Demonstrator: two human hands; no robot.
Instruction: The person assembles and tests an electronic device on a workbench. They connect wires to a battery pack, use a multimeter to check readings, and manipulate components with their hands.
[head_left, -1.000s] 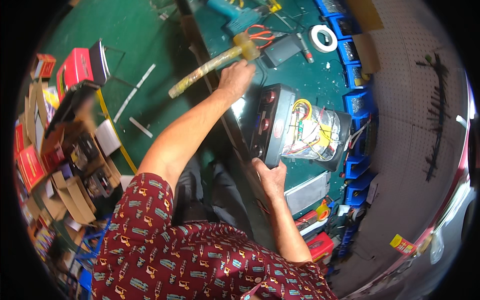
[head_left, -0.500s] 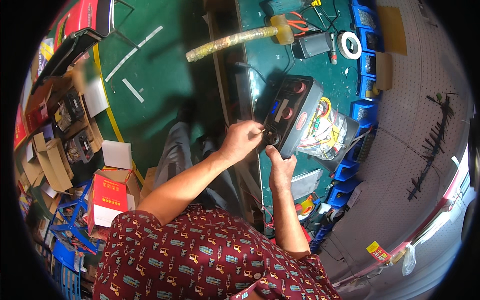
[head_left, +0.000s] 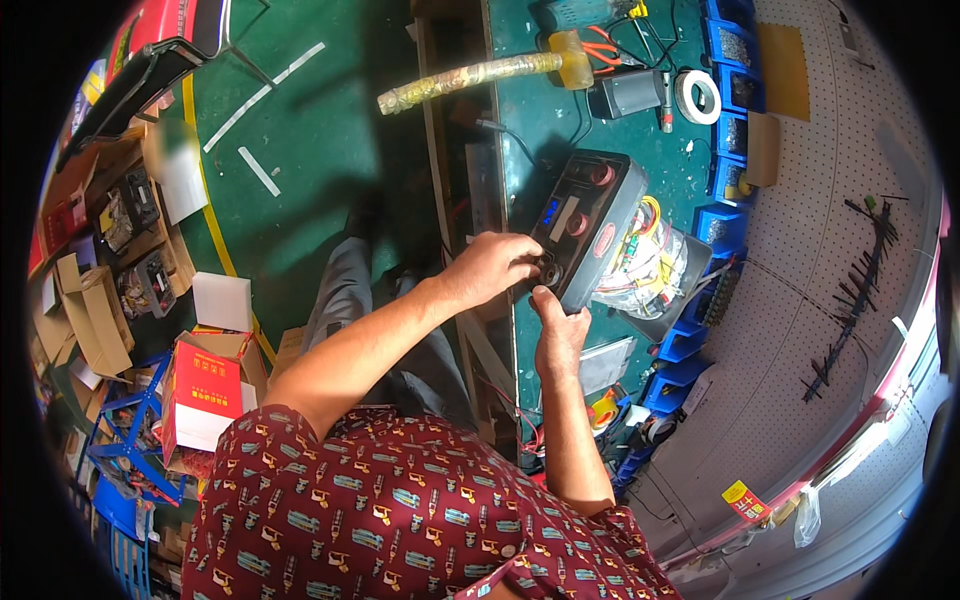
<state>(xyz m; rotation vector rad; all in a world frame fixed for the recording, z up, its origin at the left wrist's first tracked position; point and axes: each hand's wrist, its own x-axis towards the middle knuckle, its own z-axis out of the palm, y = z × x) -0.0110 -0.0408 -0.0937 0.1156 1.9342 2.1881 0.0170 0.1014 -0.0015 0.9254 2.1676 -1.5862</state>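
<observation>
A boxy black electrical machine (head_left: 588, 225) sits on the green workbench, its front panel turned toward my left. The panel carries red knobs (head_left: 577, 223), a lit blue display (head_left: 551, 211) and round sockets at the near end. My left hand (head_left: 492, 268) is closed, its fingertips pinched at a round socket (head_left: 549, 272); what they hold is hidden. Gripping the machine's near lower corner, my right hand (head_left: 562, 335) has its thumb on the panel edge, with the other fingers partly hidden. Behind the panel, coloured wires (head_left: 650, 250) and clear plastic show in the machine's open body.
A mallet (head_left: 480, 80) wrapped in yellowish tape juts over the bench edge. Beyond the machine lie a tape roll (head_left: 698, 97) and a dark grey box (head_left: 628, 93). Blue parts bins (head_left: 733, 92) line the pegboard wall. Cartons (head_left: 205, 390) stand on the floor at left.
My left fingers have moved slightly right, closer onto the socket; the small brass-coloured piece seen between them before is now hidden. My right hand keeps its grip. The view has shifted slightly.
</observation>
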